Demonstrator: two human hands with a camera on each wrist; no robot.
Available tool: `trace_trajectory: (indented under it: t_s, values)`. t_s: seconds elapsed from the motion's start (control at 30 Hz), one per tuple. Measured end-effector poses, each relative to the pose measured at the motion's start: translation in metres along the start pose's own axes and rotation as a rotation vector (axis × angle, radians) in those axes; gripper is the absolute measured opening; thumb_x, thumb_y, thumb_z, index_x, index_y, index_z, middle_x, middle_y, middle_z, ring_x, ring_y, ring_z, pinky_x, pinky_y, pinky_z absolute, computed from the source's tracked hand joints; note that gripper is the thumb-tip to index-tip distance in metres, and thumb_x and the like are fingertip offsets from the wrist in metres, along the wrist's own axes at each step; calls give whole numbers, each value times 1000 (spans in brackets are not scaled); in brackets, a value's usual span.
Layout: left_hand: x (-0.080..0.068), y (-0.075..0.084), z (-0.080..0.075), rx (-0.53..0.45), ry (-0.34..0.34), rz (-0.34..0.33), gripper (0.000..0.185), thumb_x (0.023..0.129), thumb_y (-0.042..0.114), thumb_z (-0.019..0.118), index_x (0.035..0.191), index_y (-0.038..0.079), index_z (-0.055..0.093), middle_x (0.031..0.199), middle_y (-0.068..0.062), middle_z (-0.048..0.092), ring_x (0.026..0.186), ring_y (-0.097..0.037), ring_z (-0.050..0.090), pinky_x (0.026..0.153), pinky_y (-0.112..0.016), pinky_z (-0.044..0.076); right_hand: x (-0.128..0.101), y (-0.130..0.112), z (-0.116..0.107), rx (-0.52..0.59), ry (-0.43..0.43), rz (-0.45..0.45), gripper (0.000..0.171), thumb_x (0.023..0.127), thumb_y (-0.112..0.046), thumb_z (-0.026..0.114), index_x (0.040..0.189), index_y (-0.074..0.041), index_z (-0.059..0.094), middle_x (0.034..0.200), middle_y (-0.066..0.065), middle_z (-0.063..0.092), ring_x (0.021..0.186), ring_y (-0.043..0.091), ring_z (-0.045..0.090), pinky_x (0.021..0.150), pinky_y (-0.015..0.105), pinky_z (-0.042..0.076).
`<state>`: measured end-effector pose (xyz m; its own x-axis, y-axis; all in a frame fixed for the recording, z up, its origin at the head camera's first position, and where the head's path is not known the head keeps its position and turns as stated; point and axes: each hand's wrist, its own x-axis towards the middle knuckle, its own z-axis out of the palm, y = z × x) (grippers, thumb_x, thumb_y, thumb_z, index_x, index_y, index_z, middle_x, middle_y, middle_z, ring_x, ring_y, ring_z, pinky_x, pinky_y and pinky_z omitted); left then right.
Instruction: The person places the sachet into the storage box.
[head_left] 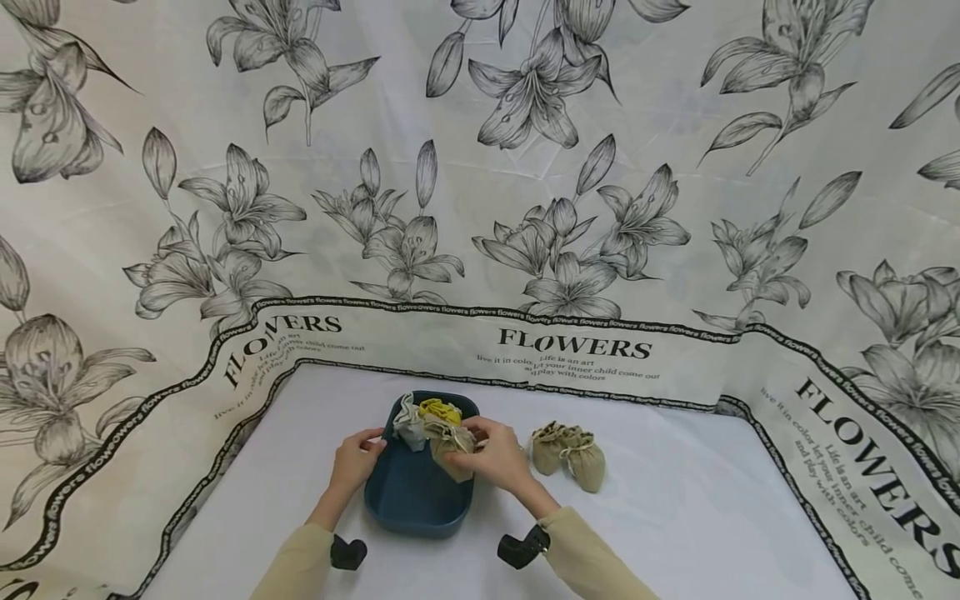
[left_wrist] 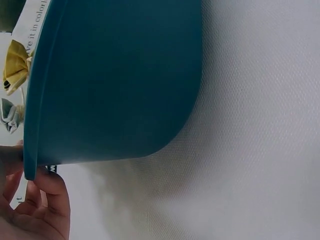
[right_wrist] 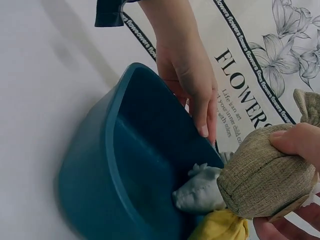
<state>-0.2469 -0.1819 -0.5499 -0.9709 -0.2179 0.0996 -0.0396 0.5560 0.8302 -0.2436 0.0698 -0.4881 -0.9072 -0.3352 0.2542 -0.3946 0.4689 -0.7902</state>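
The fingers of a person's right hand grasp a tan pouch, the thumb pressed to one side of the cloth and the other fingers curled against the opposite side, parted only by the width of the bag. The left hand pinches the rim of a blue tub, its thumb and fingers closed on either side of the edge, as the left wrist view shows up close. The held pouch is above the right side of the tub, its gathered top pointing away from the person in the head view; whether it touches the bags below cannot be told. Inside the tub, toward the far end, sit a gray pouch by the left wall and a yellow pouch beside it, while the near part of the tub's floor lies bare. To the right of the tub, well apart from it, two more tan pouches, one on the left and one on the right, stand side by side on a white-covered counter. Beige sleeves cover the forearms, and a cloth printed with lilies and the word "FLOWERS" hangs behind the counter.
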Motion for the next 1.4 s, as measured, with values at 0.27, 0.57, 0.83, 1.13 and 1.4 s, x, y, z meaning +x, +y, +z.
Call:
trace_trajectory:
  t_s: [0.27,0.57,0.83,1.13,1.4]
  values:
    - [2,-2,1,-29,-2,-1,28,90,10,63,115,-2,67,83,-16,67,66,-14,54,57,-25,41,20,-4,24,-13,0,9,43,71,-29,83,107,-10,69,104,6,71,93,20,66,75,28,53]
    - [3,-7,1,-67,-14,-18,29,91,12,62,115,-1,67,84,-16,67,68,-13,54,60,-26,42,33,1,46,-71,2,-11,43,72,-29,83,106,-7,68,102,8,70,83,16,65,67,23,50]
    - [4,-9,1,-79,-18,-31,29,91,13,62,116,-1,66,85,-16,67,69,-14,55,59,-25,42,36,6,62,-128,25,13,44,72,-27,82,106,-4,66,101,12,71,82,17,63,67,25,48]
    - [3,-6,5,-96,-20,-32,27,91,10,62,114,-3,67,82,-16,67,68,-12,54,60,-25,42,36,10,73,-127,67,8,42,69,-21,84,102,-5,64,98,12,70,86,22,65,71,30,51]
    - [3,-6,1,-71,2,-9,27,90,10,62,113,-3,67,81,-16,67,67,-13,54,59,-25,41,39,9,88,-167,101,-15,39,66,-20,86,95,-4,64,91,10,71,82,21,64,71,28,49]
